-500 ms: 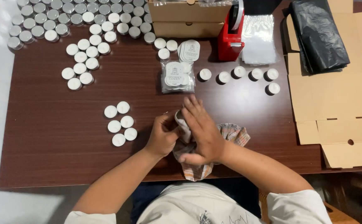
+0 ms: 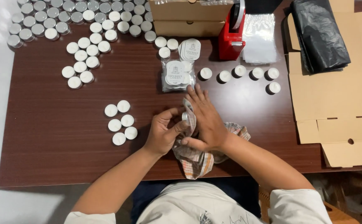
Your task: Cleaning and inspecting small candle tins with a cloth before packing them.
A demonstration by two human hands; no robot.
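My left hand [image 2: 163,132] pinches a small metal-cupped tealight candle [image 2: 185,116] near the front middle of the dark wooden table [image 2: 56,137]. My right hand [image 2: 205,121] lies flat over a checked cloth [image 2: 197,159], pressing it against the candle. The cloth trails toward the table's front edge and out to the right. Five white tealights [image 2: 121,122] sit in a loose group just left of my left hand.
Many tealights [image 2: 73,25] crowd the back left. A clear bag of round labels [image 2: 177,75], a row of tealights [image 2: 239,74], a red tape dispenser [image 2: 231,37], cardboard boxes [image 2: 187,16], clear plastic bags [image 2: 259,39], a black bag [image 2: 318,35] and flat cardboard [image 2: 334,103] lie behind and to the right.
My right hand has slid forward and up over the cloth, and my left fingers have turned the candle so its metal cup shows. The cloth has shifted slightly.
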